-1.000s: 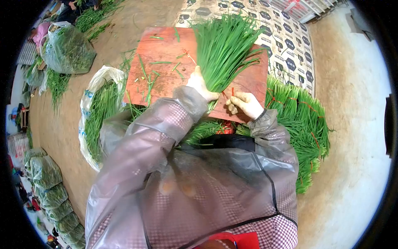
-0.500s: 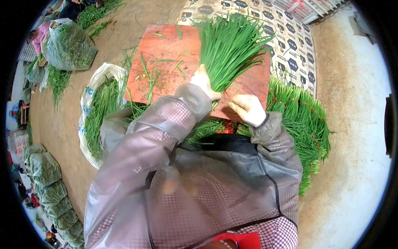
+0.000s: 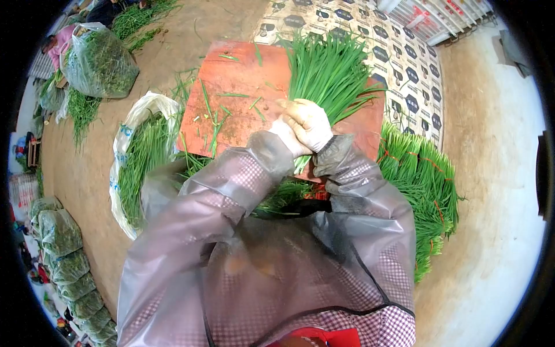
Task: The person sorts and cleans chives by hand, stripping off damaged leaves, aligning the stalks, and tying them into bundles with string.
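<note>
A bunch of green chives (image 3: 332, 75) lies over a reddish-orange board, leaves fanned away from me and pale cut ends towards me. My left hand (image 3: 284, 136), in a white glove, is closed around the bunch near its lower end. Crossing over it, my gloved right hand (image 3: 309, 120) is closed against the stems and the left hand's fingers. Whatever the right fingers grip is hidden behind the hand. The reddish board (image 3: 231, 75) carries loose leaf scraps to the left of the bunch.
Tied chive bundles (image 3: 430, 185) with red bands are piled at the right. An open white sack (image 3: 121, 150) of chives stands left. Filled plastic bags (image 3: 63, 231) line the far left. Patterned sheeting (image 3: 399, 52) lies beyond the board. A person in pink (image 3: 58, 49) is at upper left.
My right hand has moved left and up from beside the stems, where it pinched a thin reddish strand, to cross over my left hand. The left hand still holds the chives.
</note>
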`<state>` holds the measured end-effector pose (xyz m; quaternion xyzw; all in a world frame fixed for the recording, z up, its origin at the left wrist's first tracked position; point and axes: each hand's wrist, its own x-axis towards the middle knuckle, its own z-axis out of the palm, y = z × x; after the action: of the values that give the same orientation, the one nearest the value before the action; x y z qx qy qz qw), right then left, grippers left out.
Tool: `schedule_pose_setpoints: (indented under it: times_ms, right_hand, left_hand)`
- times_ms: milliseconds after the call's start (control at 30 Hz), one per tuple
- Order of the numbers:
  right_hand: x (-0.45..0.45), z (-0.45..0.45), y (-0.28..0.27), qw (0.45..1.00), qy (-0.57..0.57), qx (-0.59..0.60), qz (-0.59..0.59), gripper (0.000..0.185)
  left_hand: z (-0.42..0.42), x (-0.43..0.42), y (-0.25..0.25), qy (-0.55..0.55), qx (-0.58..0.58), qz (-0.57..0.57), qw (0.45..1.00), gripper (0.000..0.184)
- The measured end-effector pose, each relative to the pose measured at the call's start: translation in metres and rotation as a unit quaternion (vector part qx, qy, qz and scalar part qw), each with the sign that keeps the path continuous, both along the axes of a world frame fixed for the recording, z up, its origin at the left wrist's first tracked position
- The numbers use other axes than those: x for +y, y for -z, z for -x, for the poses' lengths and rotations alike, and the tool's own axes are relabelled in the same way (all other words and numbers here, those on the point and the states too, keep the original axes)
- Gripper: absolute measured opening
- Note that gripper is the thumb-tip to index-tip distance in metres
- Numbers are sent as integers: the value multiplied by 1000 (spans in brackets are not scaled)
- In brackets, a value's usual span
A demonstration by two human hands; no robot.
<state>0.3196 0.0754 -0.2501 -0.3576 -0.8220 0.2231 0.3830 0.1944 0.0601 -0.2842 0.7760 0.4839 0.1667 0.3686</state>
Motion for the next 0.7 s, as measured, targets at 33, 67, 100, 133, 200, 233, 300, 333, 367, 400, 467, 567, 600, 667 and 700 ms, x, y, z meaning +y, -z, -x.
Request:
schedule_pose_setpoints:
  times_ms: [33, 67, 100, 133, 200, 233, 300, 333, 367, 400, 467, 567, 600, 667, 700]
  right_hand:
    - [1, -2, 0, 999, 8, -32, -23, 30]
    - [4, -4, 0, 997, 16, -64, -46, 31]
    - [7, -5, 8, 992, 35, -91, -80, 26]
    - [7, -4, 6, 992, 35, -91, -80, 26]
    - [6, -3, -1, 987, 34, -144, -66, 24]
    - [8, -4, 5, 985, 29, -157, -71, 24]
    - [7, -1, 0, 983, 30, -173, -53, 24]
    - [8, 1, -1, 981, 32, -190, -36, 24]
    - [9, 1, 5, 978, 49, -190, -68, 22]
    - [8, 1, 3, 978, 49, -191, -69, 22]
    - [6, 2, -4, 980, 44, -190, -34, 18]
    - [6, 3, -6, 981, 50, -183, -36, 17]
    - [6, 2, -7, 981, 51, -184, -36, 17]
    - [7, 1, -7, 982, 52, -173, -52, 19]
    - [7, 1, -8, 982, 53, -173, -51, 19]
  left_hand:
    - [0, -1, 22, -7, -101, -22, 995, 62]
    - [2, 1, 44, -15, -202, -43, 978, 53]
    - [7, -2, 24, -15, -202, -43, 978, 53]
    - [13, -9, -16, -85, -243, 97, 961, 60]
    - [21, -9, -29, -152, -278, 236, 919, 69]
    - [25, -3, -10, -119, -416, 311, 846, 64]
    - [39, 18, 29, -10, -610, 450, 652, 57]
    - [47, 23, 19, -9, -610, 450, 652, 57]
    - [55, 29, 9, -171, -600, 462, 630, 54]
    - [64, 34, 1, -330, -575, 461, 590, 52]
    - [87, 66, 20, -435, -616, 428, 497, 47]
    - [114, 92, 29, -442, -514, 168, 716, 33]
    - [107, 96, 25, -441, -514, 169, 716, 33]
    - [84, 101, 9, -292, -301, 126, 899, 26]
    - [77, 112, 36, -227, -315, 21, 921, 21]
